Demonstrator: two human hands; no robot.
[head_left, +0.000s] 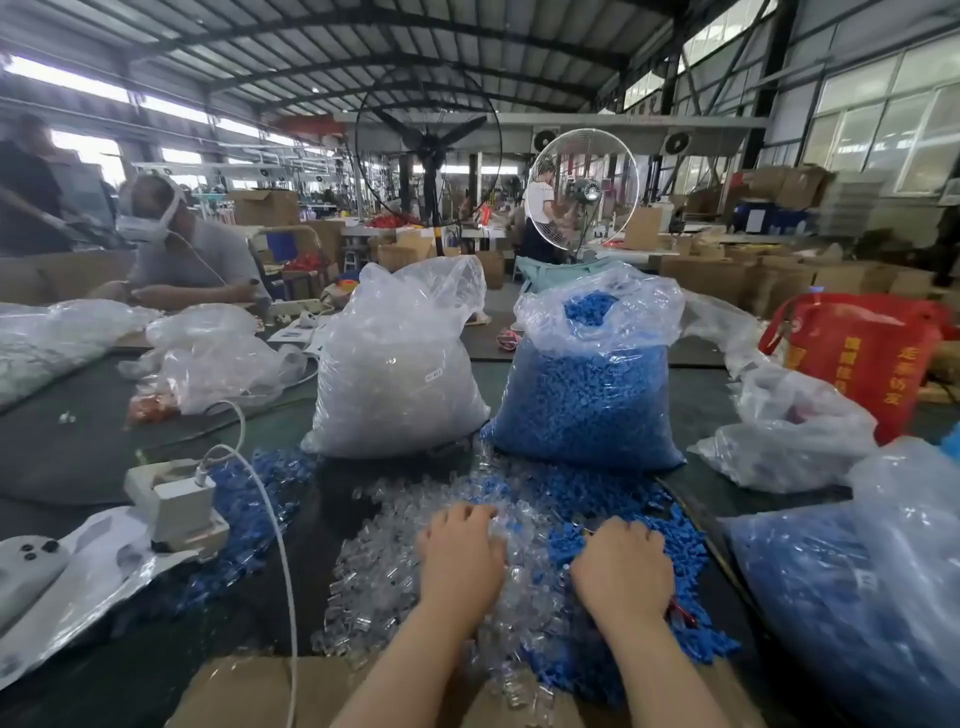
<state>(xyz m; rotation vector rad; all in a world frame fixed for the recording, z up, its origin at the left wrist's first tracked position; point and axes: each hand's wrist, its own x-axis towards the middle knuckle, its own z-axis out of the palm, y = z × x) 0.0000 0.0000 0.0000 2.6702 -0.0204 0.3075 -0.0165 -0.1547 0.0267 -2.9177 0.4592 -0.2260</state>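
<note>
The loose clear pieces (384, 577) lie heaped on the dark desk (78, 452) right in front of you, and the loose blue pieces (654, 519) lie heaped just beside them on the right, the two piles mixing where they meet. Your left hand (462, 558) rests palm down on the clear pieces, and your right hand (621, 569) rests palm down on the blue pieces. On both hands the fingers bend at the knuckles and the tips are sunk in the pile. You cannot tell from this view whether either grip is pinching a piece or only pressing on the heap.

Behind the piles stand two tall plastic sacks, touching the heaps at their bases: the clear sack (400, 379) on the left and the blue sack (587, 395) on the right, both open at the top. A flat sheet of cardboard (249, 691) lies under your forearms at the near edge. A white cable (275, 525) runs across it up to a white charger block (176, 499) on your left. On your right, another bag of blue parts (857, 597) sits near, with a red bag (857, 358) behind it. A seated person (192, 249) works at the far left.
</note>
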